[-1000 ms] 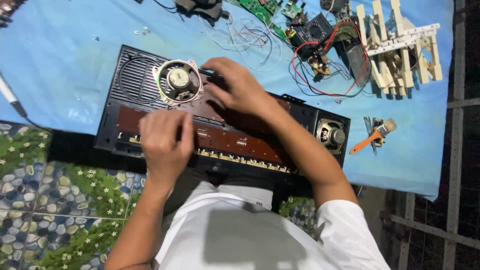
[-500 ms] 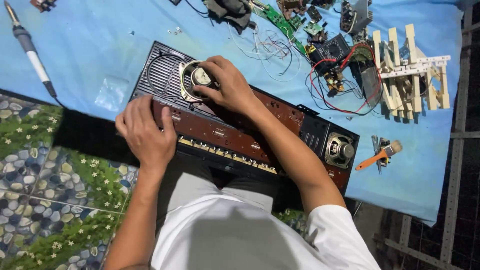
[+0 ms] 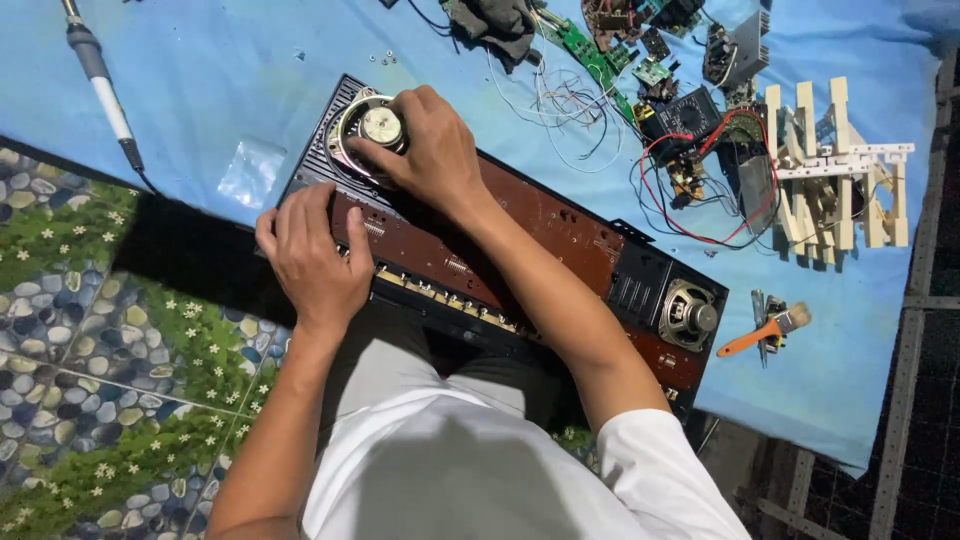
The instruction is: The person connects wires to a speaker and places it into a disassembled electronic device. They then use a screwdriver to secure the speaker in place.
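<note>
A person in a white shirt works over an opened radio chassis, long, black and brown, lying at a slant on a blue sheet with its near edge just above the person's lap. The right hand reaches to the far left end of the chassis, its fingers curled around the rim of a round speaker with a silver magnet, which sits on the black grille there. The left hand lies flat and loosely spread on the brown circuit board at the near left edge of the chassis, pressing it down and gripping nothing. A 2nd, smaller speaker is set in the right end of the chassis. On the sheet beyond lie a green circuit board, a tangle of red, black and white wires, and a white plastic frame with upright pegs. An orange-handled brush lies to the right of the chassis. A soldering iron with a white shaft rests at far left, well apart from both hands. A pebble-and-flower patterned floor shows at lower left.
</note>
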